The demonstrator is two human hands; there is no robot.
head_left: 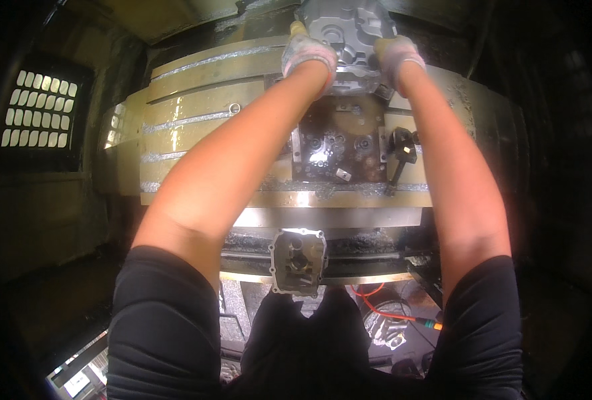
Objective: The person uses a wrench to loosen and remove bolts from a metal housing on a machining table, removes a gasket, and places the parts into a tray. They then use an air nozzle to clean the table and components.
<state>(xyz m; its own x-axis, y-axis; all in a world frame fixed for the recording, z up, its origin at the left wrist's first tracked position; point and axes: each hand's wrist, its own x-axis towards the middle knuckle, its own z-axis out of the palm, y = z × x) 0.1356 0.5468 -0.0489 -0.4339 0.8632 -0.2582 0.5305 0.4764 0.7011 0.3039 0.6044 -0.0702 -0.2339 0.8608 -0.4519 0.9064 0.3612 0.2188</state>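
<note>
At the far end of the machine table, my outstretched arms reach to a grey cast-metal housing [353,32]. My left hand [309,53], in a pale work glove, grips its left side. Its right side is held by my gloved right hand [398,55]. The fingertips are partly hidden against the casting, and its top runs out of the picture. Between my forearms lies a dark, wet fixture plate [339,137] with a small metal block [342,175] near its front edge. A black clamp [402,150] stands right of the plate, beside my right forearm.
The slotted machine table [209,143] carries metal chips in its grooves and a small ring [234,108]. A second, open cast housing [298,261] sits in front of my body. Below right are an orange hose [382,313] and metal parts [396,340]. Dark enclosure walls flank both sides.
</note>
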